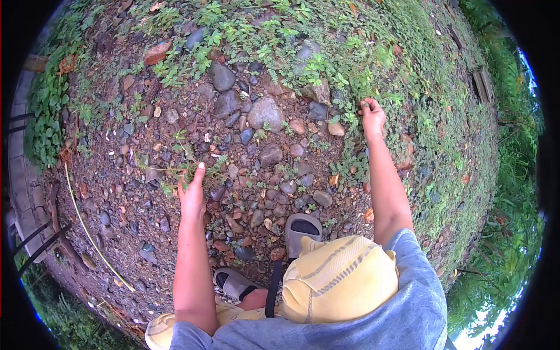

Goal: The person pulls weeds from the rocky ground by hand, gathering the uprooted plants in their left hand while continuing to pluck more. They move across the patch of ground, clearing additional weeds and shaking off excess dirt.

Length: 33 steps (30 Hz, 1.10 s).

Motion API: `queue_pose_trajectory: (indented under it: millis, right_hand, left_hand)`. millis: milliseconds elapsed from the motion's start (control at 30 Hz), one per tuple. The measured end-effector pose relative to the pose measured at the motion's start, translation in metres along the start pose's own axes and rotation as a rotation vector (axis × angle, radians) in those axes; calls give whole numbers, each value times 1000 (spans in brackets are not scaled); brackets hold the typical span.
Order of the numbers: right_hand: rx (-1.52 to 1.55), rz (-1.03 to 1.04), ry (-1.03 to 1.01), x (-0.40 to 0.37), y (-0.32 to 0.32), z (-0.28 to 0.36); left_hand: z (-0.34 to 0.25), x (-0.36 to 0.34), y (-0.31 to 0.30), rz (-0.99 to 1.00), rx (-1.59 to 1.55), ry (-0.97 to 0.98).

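My left hand point(193, 189) is closed around a small bunch of pulled weeds point(185, 153), with thin stems and leaves poking out past the thumb. It hovers over stony soil. Farther forward on the right, my right hand point(373, 118) pinches at the low green weeds point(382, 64) growing from the ground. Its thumb and fingers are pressed together; the stem between them is too small to make out clearly. A tan stone point(336, 129) lies just left of that hand.
Rounded stones point(265, 113) and gravel cover the ground between my hands. A reddish brick piece point(157, 53) lies at the upper left. A pale thin stick point(93, 233) stretches along the left side. My sandals point(303, 228) stand on the gravel near the bottom.
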State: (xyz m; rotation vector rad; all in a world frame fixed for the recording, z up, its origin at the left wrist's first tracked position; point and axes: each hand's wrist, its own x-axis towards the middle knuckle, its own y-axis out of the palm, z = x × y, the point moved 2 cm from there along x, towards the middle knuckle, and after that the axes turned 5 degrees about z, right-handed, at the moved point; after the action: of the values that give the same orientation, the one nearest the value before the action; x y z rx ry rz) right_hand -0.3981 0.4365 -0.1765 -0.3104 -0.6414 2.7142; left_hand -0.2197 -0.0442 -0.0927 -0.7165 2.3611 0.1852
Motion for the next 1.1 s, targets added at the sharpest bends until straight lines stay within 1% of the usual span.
queue_pose_trajectory:
  millis: [100, 200, 267, 367, 433, 500, 533, 600, 667, 767, 800, 867, 900, 1033, 1067, 1100]
  right_hand:
    - [104, -34, -38, -5, -3, -8]
    - [180, -64, -56, -13, -5, -14]
    - [240, -73, -78, -17, -5, -18]
    - [436, -129, -6, -23, -9, -5]
    - [605, -168, -82, -19, -30, 26]
    - [566, -164, -187, -11, -52, 49]
    - [572, -164, -199, -7, -64, 55]
    - [539, -186, -211, -1, -84, 60]
    - [540, -235, -153, -2, -99, 53]
    - [431, -309, -96, -15, -115, 32]
    - [388, -329, -83, -18, -118, 22]
    - [338, -353, -18, -17, -124, -10]
    - [313, -364, 18, -19, -123, -15]
    - [228, -269, 36, -4, -113, -32]
    - [287, -215, -3, 6, -107, -39]
    - [163, -210, -18, 16, -102, -37]
  left_hand:
    - [1, 1, 0, -7, 15, -8]
    - [-1, -5, 5, -40, -39, -24]
    - [-2, -2, 4, -23, -24, -20]
    - [-3, -1, 5, -25, -21, 2]
    - [-2, -1, 5, -30, -16, 24]
    - [2, 5, 3, -21, -6, 54]
    - [1, 5, 3, 22, -12, 63]
    - [0, 3, 6, -28, -22, 13]
    - [4, 4, 7, -65, -55, -4]
    - [7, 6, 4, -19, -70, 14]
    - [4, 5, 4, 12, -57, 32]
    - [1, 2, 3, -3, -62, 52]
    - [1, 0, 1, -13, -62, 61]
    - [-2, -2, -8, -9, -82, 52]
    - [0, -1, -11, -26, -73, 52]
    - [1, 0, -12, -42, -64, 53]
